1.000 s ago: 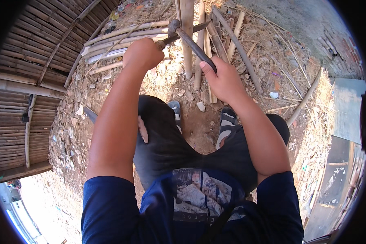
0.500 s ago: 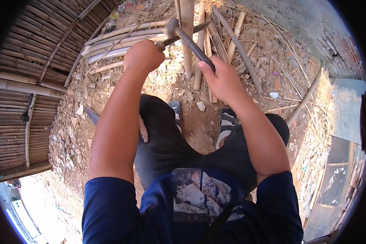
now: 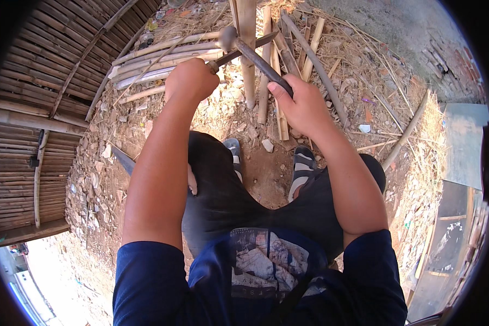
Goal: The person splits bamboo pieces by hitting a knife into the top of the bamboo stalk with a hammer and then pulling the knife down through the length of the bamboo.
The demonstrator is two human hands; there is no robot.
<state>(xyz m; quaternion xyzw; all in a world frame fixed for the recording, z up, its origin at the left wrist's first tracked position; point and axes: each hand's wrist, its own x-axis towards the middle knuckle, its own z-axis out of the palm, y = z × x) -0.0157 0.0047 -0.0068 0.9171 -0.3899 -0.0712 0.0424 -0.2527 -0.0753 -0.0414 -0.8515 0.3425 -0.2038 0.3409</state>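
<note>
My left hand point(image 3: 192, 80) is closed around the handle of a large knife point(image 3: 265, 39), whose dark blade points up to the right. That blade crosses an upright bamboo pole point(image 3: 248, 79), which has a split piece at its upper left; how deep the blade sits in it I cannot tell. In my right hand point(image 3: 303, 106) is a hammer point(image 3: 262, 64), gripped by its dark handle. Its rounded head, slightly blurred, is over the blade just left of the pole, and I cannot tell if they touch.
Bamboo poles point(image 3: 174, 51) lie stacked at the far left, with split strips point(image 3: 312, 49) and a long pole point(image 3: 323, 73) right of the upright one. A woven bamboo wall point(image 3: 43, 70) rises at left. Rubble covers the ground, and another blade point(image 3: 124, 160) lies beside my left forearm.
The hammer's handle and my right hand have shifted slightly down and to the right. My left hand still holds the knife against the pole in nearly the same place.
</note>
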